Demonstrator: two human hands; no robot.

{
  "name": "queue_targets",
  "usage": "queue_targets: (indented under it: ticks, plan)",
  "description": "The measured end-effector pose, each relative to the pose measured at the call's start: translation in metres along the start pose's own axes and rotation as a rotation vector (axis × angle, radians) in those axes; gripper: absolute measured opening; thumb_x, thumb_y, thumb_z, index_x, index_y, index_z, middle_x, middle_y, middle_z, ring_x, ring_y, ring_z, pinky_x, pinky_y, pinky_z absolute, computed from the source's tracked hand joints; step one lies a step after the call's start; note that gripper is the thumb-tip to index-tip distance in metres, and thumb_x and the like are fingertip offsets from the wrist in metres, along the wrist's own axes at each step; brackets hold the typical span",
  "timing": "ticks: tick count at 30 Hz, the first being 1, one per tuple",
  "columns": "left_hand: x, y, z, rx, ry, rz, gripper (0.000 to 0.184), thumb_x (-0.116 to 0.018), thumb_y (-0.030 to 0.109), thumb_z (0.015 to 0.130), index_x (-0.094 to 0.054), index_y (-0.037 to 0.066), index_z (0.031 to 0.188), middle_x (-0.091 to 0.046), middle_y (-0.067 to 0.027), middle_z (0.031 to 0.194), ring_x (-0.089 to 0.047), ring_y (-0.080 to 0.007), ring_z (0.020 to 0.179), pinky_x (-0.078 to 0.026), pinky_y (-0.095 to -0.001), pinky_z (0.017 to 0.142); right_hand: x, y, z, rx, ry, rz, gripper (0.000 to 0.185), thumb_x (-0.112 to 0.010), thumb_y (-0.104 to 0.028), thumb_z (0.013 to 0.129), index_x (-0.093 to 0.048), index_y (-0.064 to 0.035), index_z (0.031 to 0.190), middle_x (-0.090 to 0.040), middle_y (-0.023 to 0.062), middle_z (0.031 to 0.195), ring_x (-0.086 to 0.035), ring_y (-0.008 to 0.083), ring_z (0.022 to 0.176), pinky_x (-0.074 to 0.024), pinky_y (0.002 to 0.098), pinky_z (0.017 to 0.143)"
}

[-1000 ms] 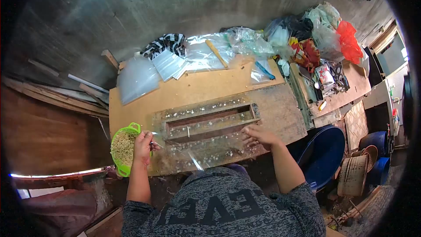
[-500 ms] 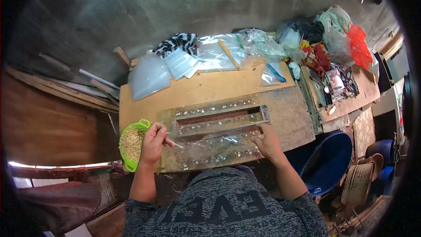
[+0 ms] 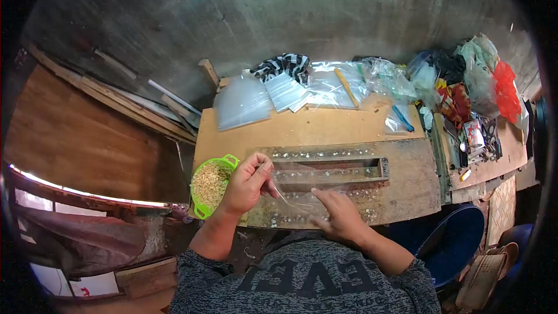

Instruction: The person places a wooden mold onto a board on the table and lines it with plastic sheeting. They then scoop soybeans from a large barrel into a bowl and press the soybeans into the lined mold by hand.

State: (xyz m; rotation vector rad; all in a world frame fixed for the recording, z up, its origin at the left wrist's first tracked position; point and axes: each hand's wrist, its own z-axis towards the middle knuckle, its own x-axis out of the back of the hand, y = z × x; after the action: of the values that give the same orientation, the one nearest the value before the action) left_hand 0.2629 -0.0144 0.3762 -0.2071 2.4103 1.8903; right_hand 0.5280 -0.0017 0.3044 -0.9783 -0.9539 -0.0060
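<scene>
My left hand (image 3: 249, 186), fingers pinched, holds one end of a clear plastic bag (image 3: 293, 202) beside the green colander. The bag stretches to the right, thin and hard to make out against the table. At its other side is my right hand (image 3: 340, 215), slightly blurred, with index finger and thumb apart; whether it touches the plastic I cannot tell. The bright green colander (image 3: 200, 208) holds pale chopped bits (image 3: 211, 185), and my left wrist passes close to its right side. Beyond both hands lies a long wooden frame (image 3: 385, 168) with a rectangular slot.
Stacked clear plastic bags (image 3: 241, 104) and a wooden stick (image 3: 347, 87) lie along the table's (image 3: 314, 129) back. Crumpled bags, a red one (image 3: 505, 90) among them, and small tools (image 3: 488, 139) crowd the right. A blue barrel (image 3: 453, 244) stands below the right edge.
The view has shifted, so the table sits further right and lower. My right hand has come closer to the left one, its fingers now spread; the left still pinches the plastic.
</scene>
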Motion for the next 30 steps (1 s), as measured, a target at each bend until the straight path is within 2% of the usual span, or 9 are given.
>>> queue_targets:
  ticks: [3, 6, 9, 12, 16, 18, 19, 22, 30]
  plan:
    - [0.006, 0.000, -0.004, 0.004, 0.008, 0.046, 0.017, -0.048, 0.025, 0.104, -0.052, 0.009, 0.101, -0.061, -0.0021, 0.068, -0.065, -0.0149, 0.057, -0.045, -0.0241, 0.052, 0.000, 0.007, -0.002, -0.091, -0.022, 0.115, 0.031, -0.072, -0.007, 0.083, -0.067, -0.0064, 0.113, -0.070, 0.0136, 0.095, -0.066, 0.0319, 0.095, -0.0506, 0.0409, 0.087]
    - [0.013, -0.009, -0.006, -0.021, 0.048, 0.054, 0.018, -0.047, 0.025, 0.105, -0.052, 0.009, 0.102, -0.064, -0.0040, 0.069, -0.065, -0.0151, 0.057, -0.046, -0.0246, 0.053, 0.016, 0.011, -0.004, -0.219, -0.065, 0.336, 0.022, -0.073, -0.011, 0.082, -0.069, -0.0043, 0.103, -0.069, 0.0186, 0.094, -0.068, 0.0321, 0.086, -0.0524, 0.0374, 0.076]
    - [0.020, -0.022, -0.007, -0.023, 0.036, -0.045, 0.022, -0.044, 0.029, 0.107, -0.051, 0.008, 0.103, -0.064, -0.0023, 0.067, -0.064, -0.0116, 0.059, -0.045, -0.0204, 0.054, 0.056, -0.009, 0.007, -0.279, -0.084, 0.396, 0.014, -0.070, -0.010, 0.088, -0.069, -0.0010, 0.099, -0.070, 0.0132, 0.086, -0.067, 0.0211, 0.078, -0.0515, 0.0314, 0.071]
    - [0.026, -0.041, -0.009, 0.000, -0.013, -0.156, 0.033, -0.046, 0.038, 0.105, -0.052, 0.007, 0.111, -0.069, -0.0096, 0.081, -0.069, -0.0215, 0.069, -0.053, -0.0280, 0.063, 0.069, -0.004, 0.010, -0.374, -0.096, 0.549, 0.012, -0.066, -0.008, 0.092, -0.068, 0.0017, 0.100, -0.069, 0.0059, 0.083, -0.062, 0.0114, 0.079, -0.0506, 0.0285, 0.071]
    - [0.023, -0.054, -0.015, -0.055, -0.228, -0.246, 0.075, -0.053, 0.066, 0.092, -0.046, 0.004, 0.133, -0.069, -0.0148, 0.107, -0.068, -0.0238, 0.097, -0.052, -0.0370, 0.087, 0.080, 0.002, 0.015, -0.355, 0.012, 0.635, 0.013, -0.066, -0.006, 0.094, -0.067, 0.0013, 0.104, -0.067, 0.0023, 0.086, -0.060, 0.0084, 0.077, -0.0492, 0.0241, 0.069]
    - [0.017, -0.060, -0.020, -0.096, -0.220, -0.278, 0.080, -0.066, 0.064, 0.085, -0.047, 0.004, 0.134, -0.069, -0.0136, 0.109, -0.069, -0.0241, 0.097, -0.051, -0.0377, 0.090, 0.081, 0.006, 0.013, -0.370, 0.052, 0.637, 0.013, -0.066, -0.006, 0.093, -0.067, 0.0014, 0.103, -0.067, 0.0016, 0.085, -0.060, 0.0078, 0.075, -0.0490, 0.0235, 0.068]
    - [0.012, -0.062, -0.021, -0.060, -0.191, -0.410, 0.062, -0.074, 0.042, 0.088, -0.051, 0.004, 0.130, -0.070, -0.0108, 0.104, -0.069, -0.0212, 0.093, -0.053, -0.0334, 0.084, 0.081, 0.008, 0.013, -0.373, 0.051, 0.657, 0.013, -0.067, -0.006, 0.093, -0.067, 0.0012, 0.104, -0.067, 0.0015, 0.085, -0.060, 0.0079, 0.075, -0.0489, 0.0233, 0.066]
    - [0.008, -0.071, -0.018, -0.004, -0.073, -0.313, 0.037, -0.070, 0.018, 0.093, -0.056, 0.003, 0.124, -0.070, -0.0084, 0.096, -0.070, -0.0172, 0.086, -0.054, -0.0280, 0.075, 0.085, 0.004, 0.012, -0.406, 0.035, 0.608, 0.013, -0.068, -0.005, 0.092, -0.068, 0.0004, 0.104, -0.067, 0.0012, 0.086, -0.060, 0.0081, 0.075, -0.0493, 0.0236, 0.067]
    - [0.013, -0.064, -0.019, 0.070, -0.076, -0.451, 0.026, -0.065, 0.006, 0.094, -0.056, 0.003, 0.119, -0.069, -0.0060, 0.084, -0.066, -0.0131, 0.070, -0.053, -0.0246, 0.063, 0.103, -0.001, 0.014, -0.337, 0.218, 0.096, 0.014, -0.073, -0.006, 0.087, -0.071, -0.0002, 0.100, -0.068, 0.0045, 0.079, -0.060, 0.0084, 0.072, -0.0491, 0.0254, 0.067]
